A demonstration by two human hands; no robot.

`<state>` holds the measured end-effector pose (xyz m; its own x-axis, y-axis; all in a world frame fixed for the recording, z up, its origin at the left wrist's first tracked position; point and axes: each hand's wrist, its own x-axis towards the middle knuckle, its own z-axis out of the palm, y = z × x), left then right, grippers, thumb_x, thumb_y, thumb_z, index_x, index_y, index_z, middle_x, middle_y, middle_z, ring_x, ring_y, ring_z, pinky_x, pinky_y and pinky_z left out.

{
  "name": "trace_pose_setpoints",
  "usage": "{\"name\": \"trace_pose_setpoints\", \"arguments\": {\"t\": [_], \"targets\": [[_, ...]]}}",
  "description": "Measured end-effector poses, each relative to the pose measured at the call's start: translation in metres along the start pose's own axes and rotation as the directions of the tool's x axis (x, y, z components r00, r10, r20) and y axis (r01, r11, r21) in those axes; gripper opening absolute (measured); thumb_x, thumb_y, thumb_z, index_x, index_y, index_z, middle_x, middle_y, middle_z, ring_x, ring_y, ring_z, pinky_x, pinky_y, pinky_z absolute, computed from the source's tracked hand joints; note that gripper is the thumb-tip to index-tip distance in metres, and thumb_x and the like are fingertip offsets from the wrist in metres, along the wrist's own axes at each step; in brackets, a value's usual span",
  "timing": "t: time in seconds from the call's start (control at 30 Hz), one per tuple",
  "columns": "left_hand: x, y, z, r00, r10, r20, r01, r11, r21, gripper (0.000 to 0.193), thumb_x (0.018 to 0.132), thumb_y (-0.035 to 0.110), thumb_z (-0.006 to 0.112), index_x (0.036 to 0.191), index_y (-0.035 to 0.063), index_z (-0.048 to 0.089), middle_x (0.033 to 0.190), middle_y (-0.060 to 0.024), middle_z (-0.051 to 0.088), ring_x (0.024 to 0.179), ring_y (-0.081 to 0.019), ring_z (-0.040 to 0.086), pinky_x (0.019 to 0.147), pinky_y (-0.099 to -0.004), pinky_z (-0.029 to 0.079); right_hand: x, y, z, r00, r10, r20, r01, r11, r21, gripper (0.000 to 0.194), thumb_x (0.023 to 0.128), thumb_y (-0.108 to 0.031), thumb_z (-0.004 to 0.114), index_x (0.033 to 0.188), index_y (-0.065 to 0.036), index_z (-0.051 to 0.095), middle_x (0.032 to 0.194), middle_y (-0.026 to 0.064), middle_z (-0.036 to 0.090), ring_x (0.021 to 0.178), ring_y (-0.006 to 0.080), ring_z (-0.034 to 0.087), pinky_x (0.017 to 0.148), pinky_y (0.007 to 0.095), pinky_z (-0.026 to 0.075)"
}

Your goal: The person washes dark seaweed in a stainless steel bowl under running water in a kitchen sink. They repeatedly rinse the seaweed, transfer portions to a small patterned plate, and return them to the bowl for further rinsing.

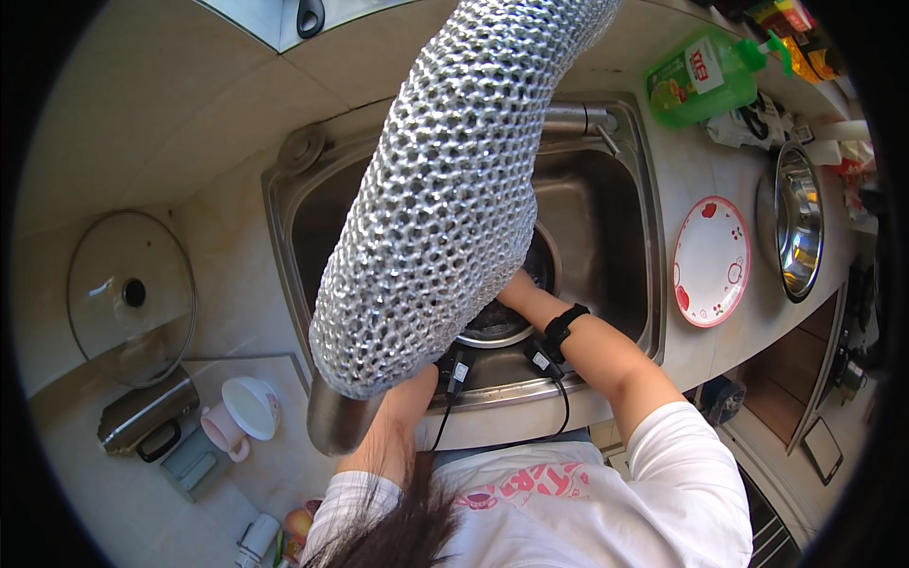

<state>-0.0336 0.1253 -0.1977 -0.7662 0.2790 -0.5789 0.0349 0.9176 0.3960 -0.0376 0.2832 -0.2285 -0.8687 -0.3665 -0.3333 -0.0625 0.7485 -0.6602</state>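
A tubular thing in silver mesh [440, 213], with a smooth metal end, hangs close to the camera and covers much of the sink. Behind it, a round metal-rimmed vessel [497, 343] with a dark, wet-looking inside sits in the stainless steel sink [589, 206]. My right hand [517, 285] reaches in over this vessel; only the part near the wrist shows, and its fingers are hidden. My left forearm runs up behind the mesh, which hides my left hand completely. Whether either hand holds anything cannot be seen. Black cables with connectors [460, 370] lie by both forearms.
Right of the sink are a pink-rimmed plate [711, 263], a steel bowl [799, 220] and a green pump bottle [703, 78]. A faucet [575, 119] stands at the back. On the left are a glass lid [106, 312], a white bowl [250, 408] and a pink mug [221, 427].
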Motion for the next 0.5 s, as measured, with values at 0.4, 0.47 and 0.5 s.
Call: {"name": "trace_pose_setpoints", "arguments": {"t": [0.4, 0.47, 0.5], "targets": [[-0.017, 0.027, -0.055, 0.983, -0.100, -0.156, 0.105, 0.994, 0.030, 0.030, 0.090, 0.029, 0.054, 0.102, 0.0028, 0.062, 0.087, -0.0198, 0.064, 0.078, -0.0361, 0.063, 0.068, -0.0455, 0.051, -0.001, -0.028, -0.054, 0.999, 0.049, -0.022, -0.053, 0.968, -0.244, 0.028, 0.081, -0.024, 0.062, 0.101, -0.005, 0.061, 0.093, 0.0157, 0.065, 0.085, 0.0316, 0.064, 0.067, 0.0421, 0.052], [-0.021, 0.027, -0.059, 0.973, -0.032, -0.230, 0.026, 0.999, -0.029, 0.030, 0.086, 0.020, 0.059, 0.111, 0.0036, 0.058, 0.100, -0.0199, 0.061, 0.089, -0.0361, 0.061, 0.075, -0.0447, 0.050, 0.001, -0.037, -0.056, 0.990, -0.058, -0.130, 0.029, 0.975, -0.220, 0.036, 0.078, -0.023, 0.064, 0.109, -0.007, 0.058, 0.103, 0.0147, 0.063, 0.093, 0.0305, 0.063, 0.071, 0.0428, 0.051], [-0.023, 0.026, -0.060, 0.964, 0.017, -0.264, -0.031, 0.998, -0.048, 0.035, 0.082, 0.016, 0.062, 0.115, 0.0043, 0.055, 0.108, -0.0196, 0.058, 0.096, -0.0365, 0.059, 0.079, -0.0446, 0.049, 0.004, -0.039, -0.055, 0.978, -0.121, -0.172, 0.075, 0.966, -0.249, 0.041, 0.076, -0.022, 0.065, 0.114, -0.008, 0.056, 0.109, 0.0145, 0.060, 0.099, 0.0309, 0.060, 0.074, 0.0444, 0.050]]}}
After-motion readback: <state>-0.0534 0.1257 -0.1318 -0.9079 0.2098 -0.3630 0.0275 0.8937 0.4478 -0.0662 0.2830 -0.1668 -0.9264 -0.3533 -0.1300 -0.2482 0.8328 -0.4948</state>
